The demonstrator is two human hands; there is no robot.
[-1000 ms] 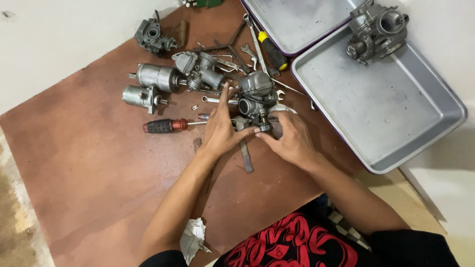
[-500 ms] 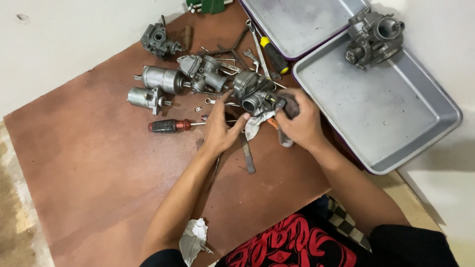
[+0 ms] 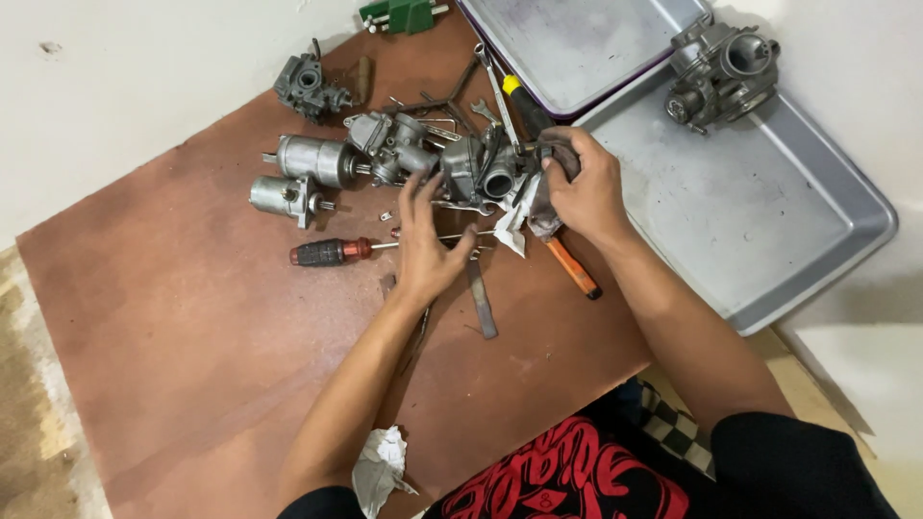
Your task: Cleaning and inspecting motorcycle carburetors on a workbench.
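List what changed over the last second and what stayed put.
The right hand moved from the carburetor toward the tray, carrying a grey rag. The left hand let go and now hovers open. The red-handled screwdriver stayed put.

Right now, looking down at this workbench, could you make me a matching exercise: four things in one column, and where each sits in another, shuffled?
Things:
1. carburetor
2. screwdriver
3. crumpled paper
4. green block

Places:
A. top edge of the brown board
B. in the metal tray
C. near edge, beside the left forearm
D. on the board, left of the left hand

Pairs: 1-B, 2-D, 3-C, 4-A
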